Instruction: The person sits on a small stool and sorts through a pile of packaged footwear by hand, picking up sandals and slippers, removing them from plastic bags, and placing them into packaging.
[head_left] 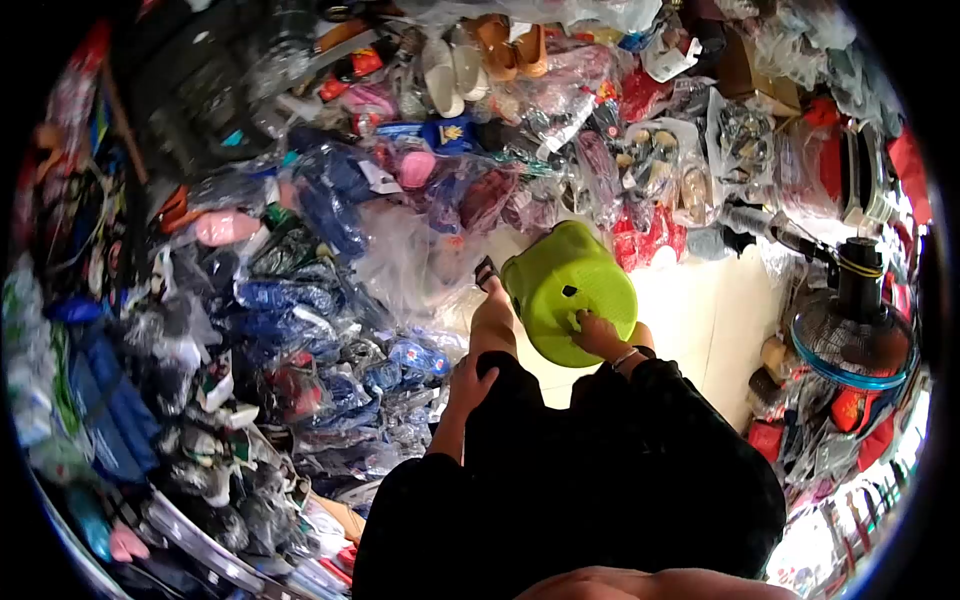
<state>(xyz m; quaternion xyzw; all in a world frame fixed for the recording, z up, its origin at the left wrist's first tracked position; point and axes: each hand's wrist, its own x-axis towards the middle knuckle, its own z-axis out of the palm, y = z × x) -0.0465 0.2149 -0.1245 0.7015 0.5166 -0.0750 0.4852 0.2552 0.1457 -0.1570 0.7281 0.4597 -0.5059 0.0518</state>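
Observation:
A lime-green plastic stool [560, 262] is tilted in front of my legs, its seat turned toward me. My right hand [600, 338] grips it, with the fingers at an opening in the seat; another dark hole shows beside them. My left hand [470, 385] rests against the side of my left thigh, thumb apart from the fingers, holding nothing. Below that knee, my left foot in a dark sandal [486, 272] stands beside the stool. A bracelet [625, 357] circles my right wrist.
Plastic-bagged shoes [340, 380] are heaped along my left. White shoes [441, 75] and brown shoes [510, 50] lie at the far side. A fan [853, 335] stands at right, beside the pale tiled floor [705, 315]. Clear plastic bags [405, 255] lie near my left foot.

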